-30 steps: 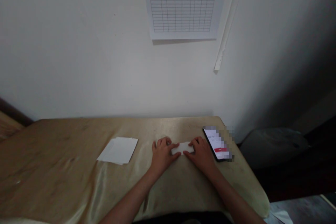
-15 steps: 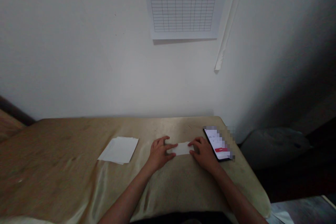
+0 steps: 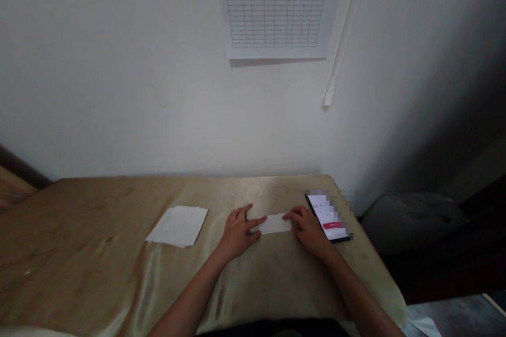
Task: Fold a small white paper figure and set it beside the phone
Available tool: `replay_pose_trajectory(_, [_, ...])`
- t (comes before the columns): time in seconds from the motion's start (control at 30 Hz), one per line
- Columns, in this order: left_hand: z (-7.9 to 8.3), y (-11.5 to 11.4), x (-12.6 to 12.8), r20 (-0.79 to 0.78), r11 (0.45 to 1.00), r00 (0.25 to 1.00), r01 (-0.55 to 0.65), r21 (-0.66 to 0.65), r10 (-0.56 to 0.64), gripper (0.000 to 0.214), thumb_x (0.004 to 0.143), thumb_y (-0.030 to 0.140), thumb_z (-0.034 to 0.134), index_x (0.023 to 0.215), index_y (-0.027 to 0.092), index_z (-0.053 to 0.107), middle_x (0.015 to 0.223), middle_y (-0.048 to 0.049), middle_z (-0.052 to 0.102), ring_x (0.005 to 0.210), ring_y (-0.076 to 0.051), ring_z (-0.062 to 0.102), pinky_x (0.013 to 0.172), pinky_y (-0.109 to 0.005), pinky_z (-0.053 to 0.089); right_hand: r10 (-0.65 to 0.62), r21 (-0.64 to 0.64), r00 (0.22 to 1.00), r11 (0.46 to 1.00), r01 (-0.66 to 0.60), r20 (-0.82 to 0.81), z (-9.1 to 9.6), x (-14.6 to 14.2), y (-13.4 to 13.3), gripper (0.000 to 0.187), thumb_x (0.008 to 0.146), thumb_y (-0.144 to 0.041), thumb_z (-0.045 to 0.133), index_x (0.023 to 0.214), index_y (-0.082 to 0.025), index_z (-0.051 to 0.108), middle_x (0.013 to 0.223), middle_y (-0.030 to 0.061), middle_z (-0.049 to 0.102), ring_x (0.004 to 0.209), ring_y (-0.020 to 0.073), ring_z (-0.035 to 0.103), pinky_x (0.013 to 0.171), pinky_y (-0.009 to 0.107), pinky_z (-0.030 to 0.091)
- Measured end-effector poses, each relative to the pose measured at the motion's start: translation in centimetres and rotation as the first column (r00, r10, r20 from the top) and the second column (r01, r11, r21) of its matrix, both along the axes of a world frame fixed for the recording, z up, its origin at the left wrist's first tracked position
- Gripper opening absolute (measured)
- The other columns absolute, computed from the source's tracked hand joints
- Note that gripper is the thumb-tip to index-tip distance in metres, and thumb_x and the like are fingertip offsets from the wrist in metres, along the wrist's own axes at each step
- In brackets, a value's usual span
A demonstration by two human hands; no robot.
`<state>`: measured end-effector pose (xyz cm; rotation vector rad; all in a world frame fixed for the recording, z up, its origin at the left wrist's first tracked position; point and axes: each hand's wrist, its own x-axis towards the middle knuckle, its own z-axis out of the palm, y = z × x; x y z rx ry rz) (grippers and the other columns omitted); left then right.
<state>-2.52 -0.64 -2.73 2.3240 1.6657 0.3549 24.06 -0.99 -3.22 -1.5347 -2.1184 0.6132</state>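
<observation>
A small white strip of paper (image 3: 275, 224), wider than it is deep, lies on the cloth-covered table between my hands. My left hand (image 3: 237, 231) is at its left end with the fingers spread; the index fingertip rests on the upper left corner and the thumb lies by the lower left one. On the other side my right hand (image 3: 309, 229) touches the upper right corner with its outstretched index finger. Its thumb is drawn back at the lower right edge, apart from the index finger. Whether the strip is folded I cannot tell.
Left of my hands lies a loose stack of white paper sheets (image 3: 179, 226). A phone (image 3: 326, 219) with a lit screen sits just right of my right hand. The table (image 3: 98, 268) meets a white wall, where a printed chart (image 3: 276, 10) hangs.
Both index fingers stay at the strip's upper corners. My left thumb has slid slightly left, and my right thumb has drawn back to the right, showing more of the strip's right end.
</observation>
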Motion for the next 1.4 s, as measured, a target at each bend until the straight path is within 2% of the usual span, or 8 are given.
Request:
replay_pose_trajectory(0.1, [0.4,-0.5,0.6,0.025,0.999,0.999,-0.048,0.023,0.047,0.048,0.080,0.035,0.072,0.126,0.047,0.066,0.155,0.0000,0.038,0.140,-0.033,0.034,0.118,-0.051,0.026,-0.031,0.008,0.999,0.999,0.031,0.009,0.3,-0.4,-0.3,0.046,0.078,-0.007,0.053,0.117,-0.028,0.068,0.120,0.0051,0.054,0.120,0.0209,0.048,0.107,0.034,0.036])
replay_pose_trajectory(0.17, [0.8,-0.8,1.2,0.036,0.996,0.996,-0.084,0.015,0.084,0.043,0.079,0.042,0.073,0.123,0.043,0.070,0.154,-0.0026,0.039,0.140,-0.034,0.034,0.118,-0.052,0.025,-0.062,0.007,0.998,0.998,0.062,0.023,0.7,-0.8,-0.4,0.038,0.079,-0.016,0.059,0.114,-0.027,0.068,0.120,0.0054,0.053,0.119,0.0227,0.048,0.106,0.035,0.036])
replay_pose_trajectory(0.23, [1.1,-1.0,2.0,0.035,0.992,0.992,-0.120,0.028,0.119,0.041,0.080,0.043,0.071,0.122,0.040,0.070,0.152,-0.0053,0.041,0.140,-0.033,0.035,0.118,-0.053,0.023,-0.089,-0.011,0.994,0.996,0.090,0.067,1.2,-1.3,-0.4,0.034,0.079,-0.022,0.062,0.112,-0.027,0.067,0.119,0.0057,0.053,0.119,0.0244,0.048,0.105,0.037,0.035])
replay_pose_trajectory(0.43, [1.5,-0.9,4.4,-0.009,0.983,0.983,-0.182,0.009,0.182,0.047,0.075,0.046,0.073,0.118,0.030,0.063,0.149,-0.0113,0.043,0.142,-0.035,0.032,0.116,-0.068,0.012,-0.131,-0.057,0.972,0.988,0.144,0.196,2.3,-2.8,0.1,0.036,0.075,-0.033,0.070,0.110,-0.026,0.062,0.121,0.0079,0.052,0.121,0.0289,0.045,0.102,0.040,0.031])
replay_pose_trajectory(0.63, [1.3,-0.6,5.3,-0.038,0.982,0.981,-0.191,-0.003,0.191,0.050,0.075,0.050,0.070,0.117,0.026,0.058,0.151,-0.0137,0.041,0.143,-0.036,0.030,0.114,-0.074,0.010,-0.159,-0.090,0.959,0.979,0.184,0.233,2.5,-3.5,0.6,0.046,0.071,-0.047,0.077,0.108,-0.026,0.061,0.122,0.0094,0.051,0.123,0.0309,0.043,0.102,0.043,0.028])
replay_pose_trajectory(0.87, [1.0,-0.5,5.7,-0.038,0.980,0.979,-0.200,-0.018,0.199,0.051,0.074,0.051,0.069,0.116,0.026,0.057,0.153,-0.0137,0.039,0.145,-0.037,0.027,0.113,-0.075,0.009,-0.148,-0.160,0.957,0.968,0.191,0.248,3.1,-3.6,1.2,0.048,0.067,-0.047,0.080,0.110,-0.033,0.063,0.121,0.0061,0.050,0.123,0.0305,0.043,0.100,0.044,0.028])
replay_pose_trajectory(1.1, [1.5,-0.2,5.7,-0.034,0.979,0.981,-0.194,-0.065,0.192,0.047,0.074,0.045,0.068,0.115,0.027,0.056,0.157,-0.0106,0.036,0.147,-0.038,0.024,0.111,-0.078,0.009,-0.144,-0.178,0.958,0.965,0.191,0.247,3.4,-3.5,1.3,0.047,0.067,-0.039,0.079,0.111,-0.034,0.063,0.121,0.0055,0.048,0.123,0.0308,0.043,0.100,0.045,0.028])
replay_pose_trajectory(1.4, [1.5,-0.2,3.7,-0.008,0.983,0.988,-0.157,-0.097,0.157,0.048,0.073,0.032,0.069,0.120,0.034,0.059,0.160,-0.0032,0.034,0.149,-0.036,0.021,0.113,-0.076,0.007,-0.074,-0.227,0.976,0.967,0.120,0.203,3.2,-2.1,1.8,0.052,0.068,-0.025,0.071,0.118,-0.037,0.063,0.122,0.0047,0.048,0.124,0.0292,0.042,0.100,0.044,0.029])
